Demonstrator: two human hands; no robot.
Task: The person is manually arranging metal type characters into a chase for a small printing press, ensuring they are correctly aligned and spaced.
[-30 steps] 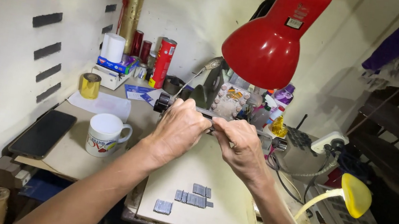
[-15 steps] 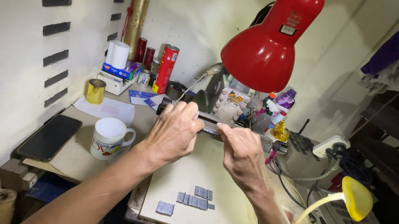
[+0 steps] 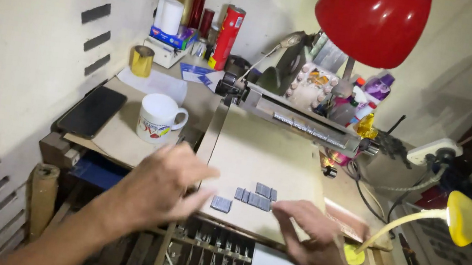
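we are hovering our left hand (image 3: 162, 187) and right hand (image 3: 310, 240), both spread and holding nothing, just beside the small grey metal blocks (image 3: 254, 196) on the beige board (image 3: 264, 155); they are looking hard, dense, best pinched by the sides

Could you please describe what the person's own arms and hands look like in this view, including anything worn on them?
Both forearms are bare as far as the frame shows: no sleeves, gloves, watch or bracelets. The left hand and the right hand show no rings that I can make out, though both are slightly motion-blurred. The fingers are uncovered, with no tape or markings visible.
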